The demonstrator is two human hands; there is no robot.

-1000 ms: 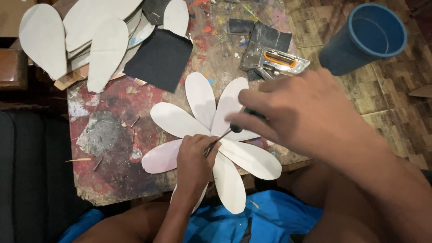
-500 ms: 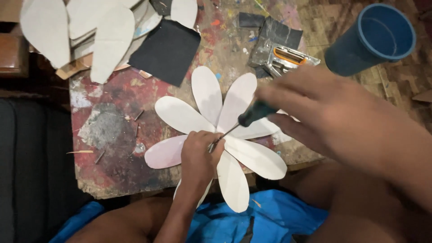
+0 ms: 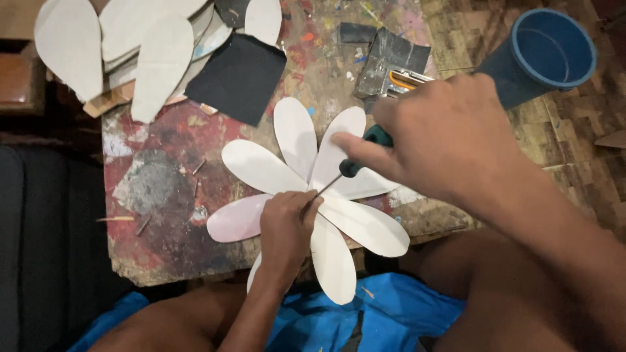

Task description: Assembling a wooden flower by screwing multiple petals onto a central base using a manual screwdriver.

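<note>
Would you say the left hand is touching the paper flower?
Touching. The head view shows the left hand pressed flat on the centre of the paper flower, covering where the petals meet.
</note>
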